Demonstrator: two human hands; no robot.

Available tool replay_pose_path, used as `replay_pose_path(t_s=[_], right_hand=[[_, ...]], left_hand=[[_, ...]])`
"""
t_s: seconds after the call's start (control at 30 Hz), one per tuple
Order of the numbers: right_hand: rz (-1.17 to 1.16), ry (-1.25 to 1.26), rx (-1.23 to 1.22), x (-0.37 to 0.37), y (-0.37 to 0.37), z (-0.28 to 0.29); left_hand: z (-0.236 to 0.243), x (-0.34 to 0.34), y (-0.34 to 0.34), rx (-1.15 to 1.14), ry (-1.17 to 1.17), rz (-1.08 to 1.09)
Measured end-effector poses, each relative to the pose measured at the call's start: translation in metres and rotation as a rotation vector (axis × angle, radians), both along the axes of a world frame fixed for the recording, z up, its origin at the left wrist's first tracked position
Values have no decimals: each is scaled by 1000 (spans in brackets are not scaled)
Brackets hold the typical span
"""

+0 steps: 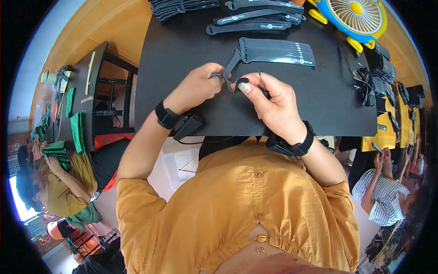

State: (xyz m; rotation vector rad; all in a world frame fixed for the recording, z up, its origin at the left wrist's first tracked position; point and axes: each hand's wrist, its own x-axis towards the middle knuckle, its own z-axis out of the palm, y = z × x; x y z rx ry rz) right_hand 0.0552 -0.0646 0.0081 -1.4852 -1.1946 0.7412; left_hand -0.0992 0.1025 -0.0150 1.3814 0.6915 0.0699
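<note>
We pinch one end of a black strap [231, 68] with our left hand [197, 86], while our right hand [269, 100] grips its looped end between thumb and fingers. The strap hangs just above the black table [182, 50], near a stack of straps [276, 52].
</note>
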Motion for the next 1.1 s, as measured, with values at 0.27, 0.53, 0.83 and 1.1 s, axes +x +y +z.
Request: replay_pose_path(t_s=[0.27,0.53,0.83,1.1], right_hand=[[95,147,13,-12,21,-19],[94,-501,-82,12,21,-9],[119,-394,5,1,38,-5],[48,-1076,-35,35,87,8]], left_hand=[[-2,-19,55,724,-66,-223],[12,-34,106,983,223,-91],[12,-21,11,204,-89,100],[7,-27,15,261,-16,170]])
